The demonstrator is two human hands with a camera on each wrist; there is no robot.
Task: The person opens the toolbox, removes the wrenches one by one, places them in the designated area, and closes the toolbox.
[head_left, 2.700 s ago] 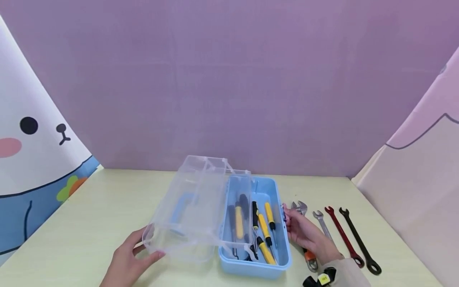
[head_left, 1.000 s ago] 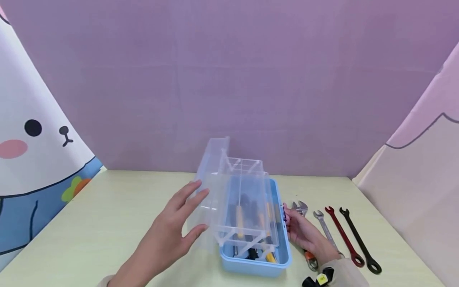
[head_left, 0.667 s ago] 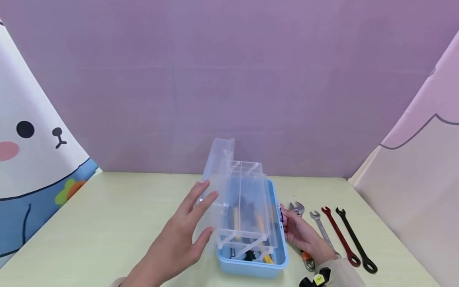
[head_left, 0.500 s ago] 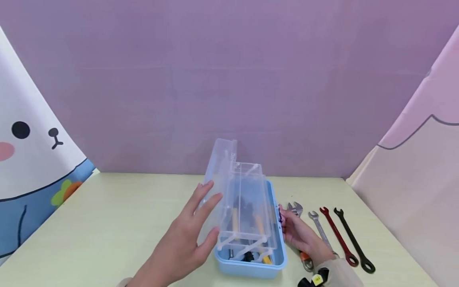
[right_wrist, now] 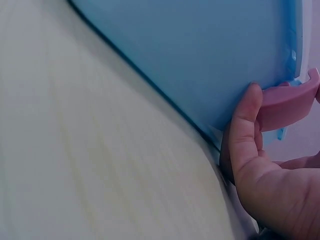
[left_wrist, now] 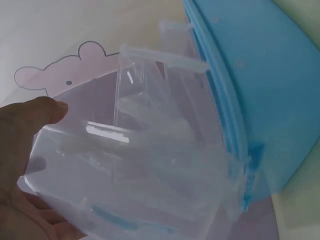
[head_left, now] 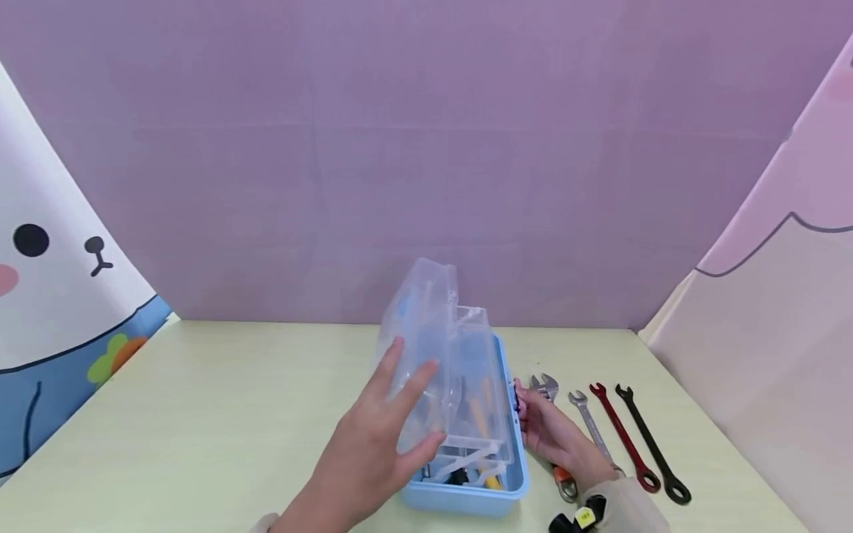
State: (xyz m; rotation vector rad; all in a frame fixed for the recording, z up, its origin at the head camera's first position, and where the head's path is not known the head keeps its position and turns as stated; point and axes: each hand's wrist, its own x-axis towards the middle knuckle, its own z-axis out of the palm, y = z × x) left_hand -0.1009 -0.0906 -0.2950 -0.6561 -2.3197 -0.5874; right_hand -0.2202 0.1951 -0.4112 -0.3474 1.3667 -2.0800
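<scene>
Spread fingers of my left hand (head_left: 373, 440) rest against the clear plastic lid (head_left: 421, 314) of a blue toolbox (head_left: 463, 500). The lid stands tilted upright over the box's left side. Clear stacked trays (head_left: 474, 352) hang on white link arms (head_left: 469, 460) above the box floor. Through them show several yellow-and-black handled tools, among them a yellow handle (head_left: 492, 482), mostly hidden. In the left wrist view, my thumb (left_wrist: 47, 110) lies at the lid's edge. On the box's right side, my right hand (head_left: 553, 433) pinches a pink latch (right_wrist: 287, 106).
Right of the box lie an adjustable wrench (head_left: 548, 385) with an orange handle end, partly behind my right hand, a silver wrench (head_left: 585, 411), a red wrench (head_left: 623, 435) and a black wrench (head_left: 651, 443). A purple wall (head_left: 400, 163) backs the pale table (head_left: 233, 400).
From lying out to the left, the lid has swung up and rightwards with my left hand, and the trays have folded in over the box. My right hand stays at the latch.
</scene>
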